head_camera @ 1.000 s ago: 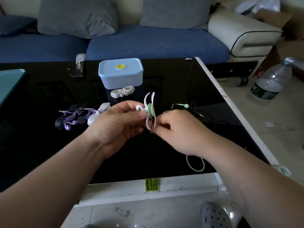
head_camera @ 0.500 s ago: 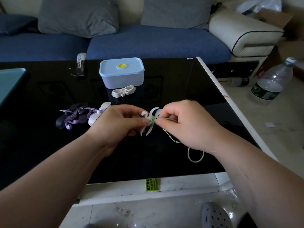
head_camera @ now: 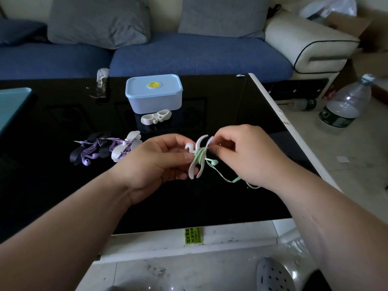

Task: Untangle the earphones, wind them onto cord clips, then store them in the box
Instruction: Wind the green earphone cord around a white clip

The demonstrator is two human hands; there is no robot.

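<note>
while the left hand (head_camera: 155,162) pinches the white cord clip (head_camera: 192,172) steady, the right hand (head_camera: 245,156) pinches the green earphone cord (head_camera: 199,158), apparently for winding.

Right hand (head_camera: 249,156) went from the low side of the white cord clip (head_camera: 194,171) up to its top prongs, grip pinching green cord (head_camera: 199,158) there. More turns on the clip waist. Green earbud (head_camera: 214,162), earlier on desk, now hangs beside clip. Loose loop (head_camera: 231,180) drawn in toward right wrist.
</note>
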